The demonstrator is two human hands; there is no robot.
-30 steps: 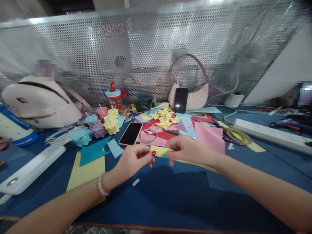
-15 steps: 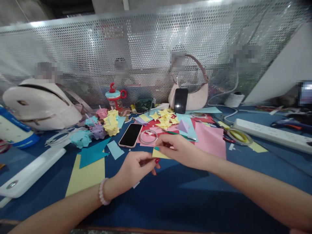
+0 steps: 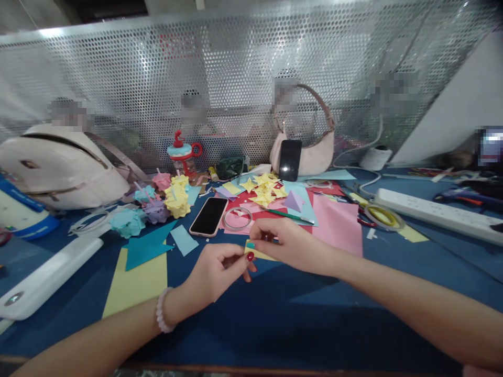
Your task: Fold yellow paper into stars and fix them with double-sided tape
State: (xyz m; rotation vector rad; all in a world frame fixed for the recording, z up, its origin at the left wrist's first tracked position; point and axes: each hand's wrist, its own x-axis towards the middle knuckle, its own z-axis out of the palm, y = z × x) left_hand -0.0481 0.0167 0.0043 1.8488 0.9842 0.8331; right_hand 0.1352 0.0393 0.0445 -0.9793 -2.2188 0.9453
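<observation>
My right hand (image 3: 288, 242) is closed in a pinch on a small folded yellow paper (image 3: 257, 254) just above the blue table (image 3: 275, 324). My left hand (image 3: 220, 269), with a bead bracelet at the wrist, is closed with thumb and fingers pressed together beside that paper's left edge; I cannot make out whether anything is between them. A clear tape ring (image 3: 237, 218) and a black phone (image 3: 209, 215) lie just beyond both hands.
Coloured paper sheets (image 3: 338, 222), yellow folded stars (image 3: 265, 191) and paper flowers (image 3: 157, 201) litter the middle. A white backpack (image 3: 58, 167) stands left, a pink handbag (image 3: 310, 152) with a second phone at the back, a power strip (image 3: 436, 214) right. A perforated metal screen (image 3: 236, 78) closes the far edge.
The right hand carried the yellow paper a little left and away from me. The left hand let go of the paper's edge and dropped slightly toward me, fingers still pinched.
</observation>
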